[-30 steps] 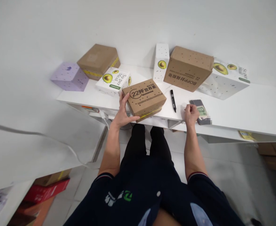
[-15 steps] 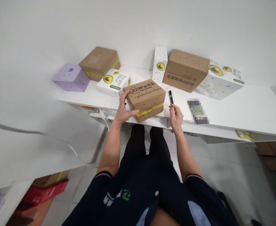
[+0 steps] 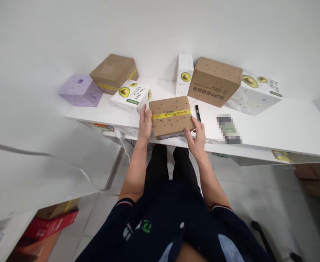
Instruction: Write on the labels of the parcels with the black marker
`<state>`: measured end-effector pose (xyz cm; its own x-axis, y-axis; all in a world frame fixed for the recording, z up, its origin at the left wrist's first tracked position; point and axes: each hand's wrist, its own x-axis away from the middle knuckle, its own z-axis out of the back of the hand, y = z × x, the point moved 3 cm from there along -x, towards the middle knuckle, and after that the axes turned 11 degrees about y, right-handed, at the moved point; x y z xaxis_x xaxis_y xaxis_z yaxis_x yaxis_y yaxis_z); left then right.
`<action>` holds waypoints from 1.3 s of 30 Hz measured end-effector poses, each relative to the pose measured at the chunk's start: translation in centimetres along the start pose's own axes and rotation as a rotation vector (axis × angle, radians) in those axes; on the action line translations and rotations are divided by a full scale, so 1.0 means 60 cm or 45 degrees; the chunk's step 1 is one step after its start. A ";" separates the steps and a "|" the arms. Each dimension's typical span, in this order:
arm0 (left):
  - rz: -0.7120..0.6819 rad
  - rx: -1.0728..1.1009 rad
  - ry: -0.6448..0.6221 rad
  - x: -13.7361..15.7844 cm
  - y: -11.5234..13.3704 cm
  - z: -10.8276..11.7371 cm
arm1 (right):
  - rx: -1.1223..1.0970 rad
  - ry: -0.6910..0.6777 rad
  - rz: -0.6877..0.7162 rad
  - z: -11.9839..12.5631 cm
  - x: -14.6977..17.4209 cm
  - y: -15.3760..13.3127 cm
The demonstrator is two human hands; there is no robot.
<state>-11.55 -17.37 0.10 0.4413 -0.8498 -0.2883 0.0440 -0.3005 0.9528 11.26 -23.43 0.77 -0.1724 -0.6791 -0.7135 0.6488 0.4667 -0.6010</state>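
Two hands grip one small brown box [image 3: 171, 115] at the counter's [image 3: 271, 127] near edge: the left hand [image 3: 145, 125] clasps its left side, the right hand [image 3: 196, 133] its lower right corner. The box lies flat, yellow tape [image 3: 171, 115] running across its upper face, so sealing on that side looks done. A black marker [image 3: 197, 113] lies untouched just right of it, which suggests labelling is yet to come. Further back stand a larger brown box [image 3: 215, 81], several avocado-print cartons [image 3: 131, 94] and a purple box [image 3: 80, 89].

Brown box [image 3: 170, 116] (yellow tape band); lilac box [image 3: 79, 90]
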 end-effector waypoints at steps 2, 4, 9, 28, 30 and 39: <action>-0.097 -0.090 0.075 0.015 0.014 0.009 | 0.004 -0.004 -0.015 -0.002 0.000 0.003; -0.247 -0.216 0.062 0.035 0.031 0.012 | 0.025 -0.019 -0.048 -0.004 -0.002 0.006; -0.463 -0.439 -0.138 0.065 0.055 0.001 | 0.126 -0.112 -0.140 -0.008 -0.023 0.009; -0.413 -0.699 -0.423 0.042 0.065 0.012 | 0.283 -0.012 -0.427 0.005 -0.080 0.097; -0.413 -0.687 -0.424 0.041 0.064 0.011 | 0.488 -0.084 -0.500 0.001 -0.091 0.128; -0.436 -0.636 -0.395 0.039 0.056 0.012 | 0.867 -0.501 -0.570 -0.035 -0.088 0.150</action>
<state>-10.99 -20.69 2.57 0.0548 -0.8494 -0.5248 0.5768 -0.4021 0.7111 16.48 -14.47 -1.65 -0.3294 -0.9195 -0.2144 0.9018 -0.2391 -0.3600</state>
